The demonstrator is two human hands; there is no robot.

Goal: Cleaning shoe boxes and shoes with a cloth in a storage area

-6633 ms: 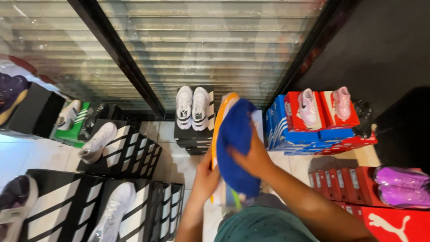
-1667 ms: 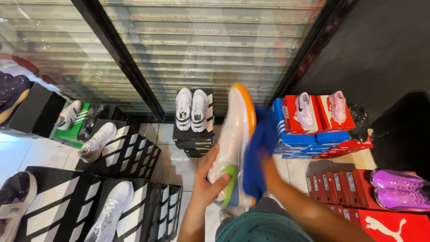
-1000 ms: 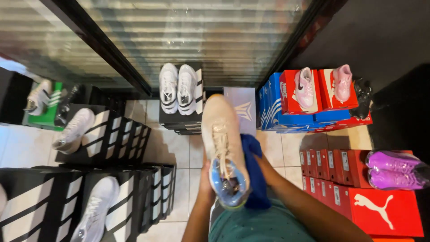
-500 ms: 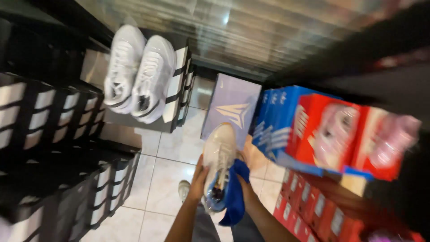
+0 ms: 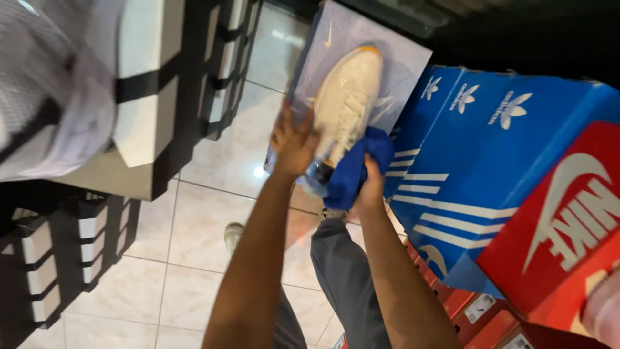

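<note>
Cream sneaker (image 5: 345,103) sits on top of a pale lavender shoebox (image 5: 394,52), toe pointing away from the camera toward the box's far edge, heel toward the person. Sole edge at the toe shows an orange tint. Laces face up.

Left hand (image 5: 294,142) is on the sneaker's left side near the heel, fingers spread and wrapped against the upper, gripping it. Right hand (image 5: 371,184) is closed around a bunched blue cloth (image 5: 355,165), fingers curled tight on it; the cloth presses against the sneaker's heel and right side. Can't tell how much of the heel is covered, the cloth hides it. Something pale blue and translucent shows at the heel under the cloth, too blurred to identify.

Lavender box stands on the tiled floor (image 5: 213,213), just beside a stack of blue shoeboxes (image 5: 491,161) with white stripes on its right. Further right, touching the blue stack, a red shoebox (image 5: 568,226) with a white logo; more red boxes below it at the bottom edge.

Left of frame: stacks of black-and-white shoeboxes (image 5: 161,97), with a white mesh sneaker (image 5: 45,84) lying on top of the nearest stack, heavily blurred.

Person's grey trouser leg (image 5: 345,278) and a light shoe (image 5: 234,236) are on the floor below the arms.
</note>
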